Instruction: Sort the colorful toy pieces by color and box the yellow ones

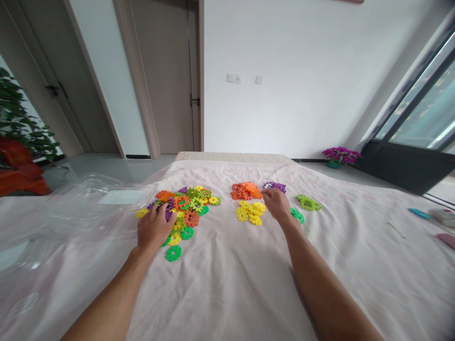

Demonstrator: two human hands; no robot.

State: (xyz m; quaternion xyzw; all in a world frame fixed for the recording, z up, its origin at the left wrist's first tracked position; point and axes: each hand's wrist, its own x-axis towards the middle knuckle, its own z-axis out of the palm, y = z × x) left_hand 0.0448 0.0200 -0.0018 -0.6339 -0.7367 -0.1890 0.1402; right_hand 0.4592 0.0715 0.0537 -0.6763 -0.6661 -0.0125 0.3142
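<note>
My left hand (pixel 156 226) rests at the near left side of a mixed heap of plastic building pieces (pixel 192 203), in orange, yellow, green and purple. Its thumb and fingers close around a purple piece (pixel 168 214). My right hand (pixel 277 204) has curled fingers, with the tips at the right edge of a pile of orange square pieces (pixel 245 190); what they hold, if anything, is hidden. Just behind that hand sits a purple pile (pixel 277 186). Yellow round pieces (pixel 250 212) lie in front of the orange pile. Green round pieces (pixel 297 215) show beside my right wrist, near light green squares (pixel 308 202).
Clear plastic containers (pixel 88 203) stand on the left of the cloth-covered table (pixel 220 293). A blue object (pixel 419 213) and a whitish object (pixel 442 216) lie at the far right. Beyond the table are doors, a white wall and a potted purple plant (pixel 340 155).
</note>
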